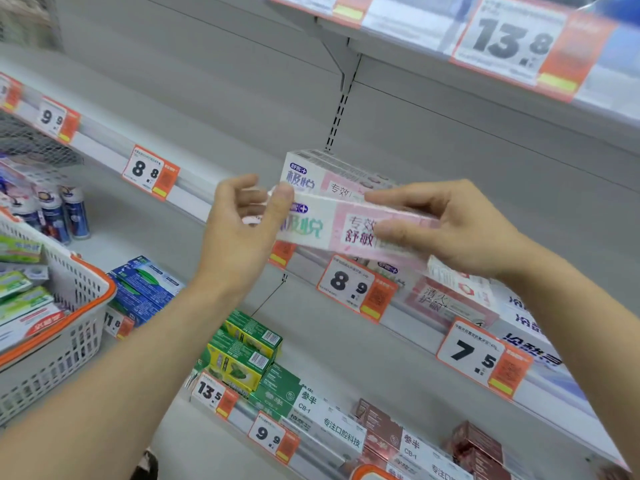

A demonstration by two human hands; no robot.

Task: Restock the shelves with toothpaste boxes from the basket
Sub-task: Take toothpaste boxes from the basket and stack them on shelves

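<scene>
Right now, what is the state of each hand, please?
Left hand: thumb and fingers pinch the left end of the pink-and-white toothpaste box.
Right hand: grips the right part of the same box.

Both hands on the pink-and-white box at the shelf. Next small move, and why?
Probably slide the held box forward onto the shelf, in front of the matching box already there. Both the left hand and the right hand pinch it level at the shelf edge, just in front of that box.
</scene>
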